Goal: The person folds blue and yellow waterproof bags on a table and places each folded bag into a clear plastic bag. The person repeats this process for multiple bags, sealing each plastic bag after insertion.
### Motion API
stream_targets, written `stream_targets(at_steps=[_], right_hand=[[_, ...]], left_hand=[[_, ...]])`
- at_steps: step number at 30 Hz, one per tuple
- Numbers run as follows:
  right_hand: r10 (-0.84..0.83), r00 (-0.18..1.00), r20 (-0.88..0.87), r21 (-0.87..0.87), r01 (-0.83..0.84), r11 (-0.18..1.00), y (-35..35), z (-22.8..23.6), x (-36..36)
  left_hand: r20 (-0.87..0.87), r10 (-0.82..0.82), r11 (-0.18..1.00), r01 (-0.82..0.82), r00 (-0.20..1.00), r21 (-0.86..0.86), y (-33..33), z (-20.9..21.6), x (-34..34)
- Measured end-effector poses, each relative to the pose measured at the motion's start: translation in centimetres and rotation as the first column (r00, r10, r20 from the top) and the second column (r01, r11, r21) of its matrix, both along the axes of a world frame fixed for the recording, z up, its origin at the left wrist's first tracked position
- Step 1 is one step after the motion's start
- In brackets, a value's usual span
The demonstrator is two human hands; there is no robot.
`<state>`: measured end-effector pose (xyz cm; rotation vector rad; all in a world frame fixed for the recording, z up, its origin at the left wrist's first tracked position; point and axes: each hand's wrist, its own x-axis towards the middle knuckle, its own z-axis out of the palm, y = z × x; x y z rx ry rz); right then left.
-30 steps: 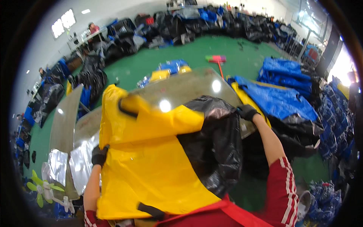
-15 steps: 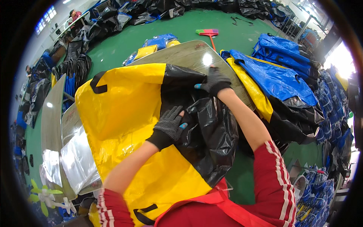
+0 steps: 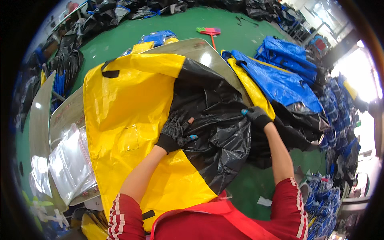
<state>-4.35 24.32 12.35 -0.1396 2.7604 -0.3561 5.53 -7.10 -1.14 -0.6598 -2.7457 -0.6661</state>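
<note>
A large yellow and black plastic bag (image 3: 128, 96) with black strap loops is spread over a wood-patterned table (image 3: 192, 47). My left hand (image 3: 175, 133), in a black glove with bare thumb tip and a blue fingertip, lies flat with fingers spread where the yellow panel meets the black part (image 3: 208, 104). At the right edge of the black part, my right hand (image 3: 258, 116) has its gloved fingers closed on the material; part of its grip is hidden. The black part is wrinkled and bulges toward me, while the yellow panel lies fairly smooth.
Clear plastic sheets (image 3: 72, 164) rest at the table's left. Folded blue and yellow bags (image 3: 280, 80) are piled on the right, with bundled blue pieces (image 3: 320, 204) below. A broom (image 3: 209, 32) with a red handle is beyond the table. Black bags (image 3: 160, 10) line the far floor.
My right hand has moved from the top of the black part down and right to its edge, pulling the black material flatter. My left hand stays near the seam; the view has shifted slightly.
</note>
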Motion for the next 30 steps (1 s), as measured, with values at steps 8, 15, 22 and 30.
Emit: stream_targets(at_steps=[8,15,22,30], right_hand=[[0.658,0.625,-0.421,0.003,-0.724,0.690,-13.9,-3.5,-1.8],[0.551,0.735,-0.395,0.299,-0.464,0.834,-13.0,-10.8,-6.8],[0.649,0.740,-0.177,0.067,-0.649,0.758,-9.4,-9.1,-9.9],[0.635,0.772,0.026,0.072,-0.635,0.769,-15.0,-6.5,-9.2]], left_hand=[[-0.040,0.234,0.968,-0.236,0.972,-0.089,-6.2,8.0,9.3],[0.911,0.369,0.166,-0.978,0.182,0.128,-15.2,5.3,39.7],[0.841,0.500,0.074,-0.978,0.204,0.193,-16.6,5.6,45.2],[0.100,0.151,0.967,-0.168,0.983,0.190,-4.4,11.6,18.3]])
